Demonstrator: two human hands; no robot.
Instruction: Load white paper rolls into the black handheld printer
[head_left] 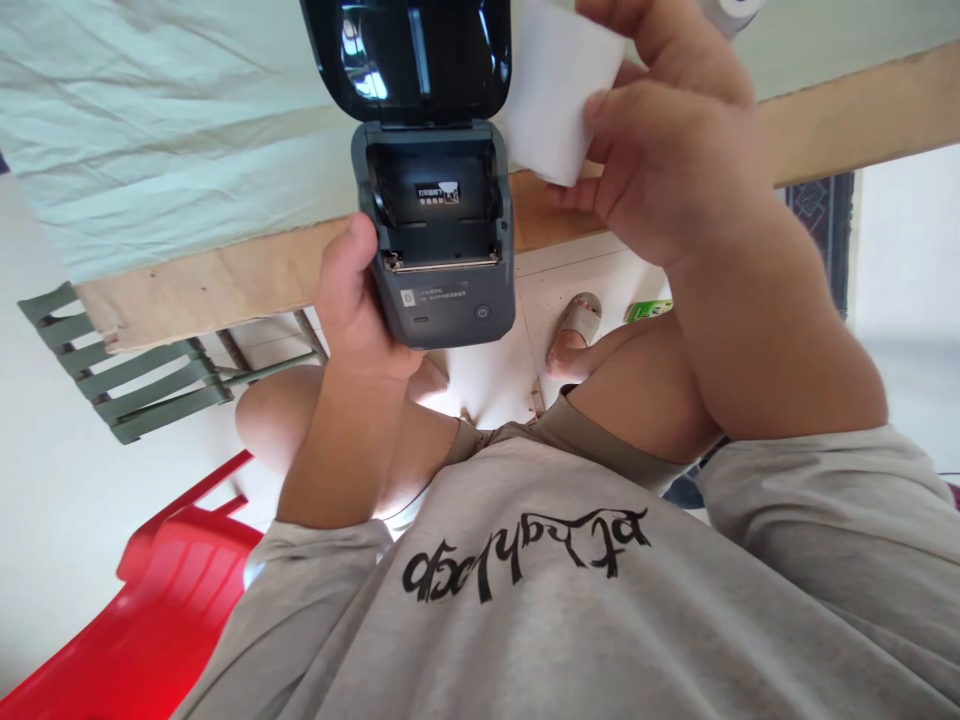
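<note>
My left hand (356, 305) is wrapped around the lower left side of a dark grey portable label printer (450, 300), its thumb along the edge. The printer's glossy black lid (416, 60) is swung up, and the roll compartment (435, 190) shows bare, with a small sticker on its inner wall. To the right of the printer, my right hand (645, 150) grips a white paper roll (559, 95) between thumb and fingers. The roll is close beside the lid and outside the compartment; whether it touches the printer I cannot tell.
A table with a pale green cloth (187, 120) and a wooden edge (195, 275) lies beyond my hands. Another white roll (733, 12) is at the top right. A green slatted folding stool (135, 370) and a red plastic chair (180, 590) stand at the left.
</note>
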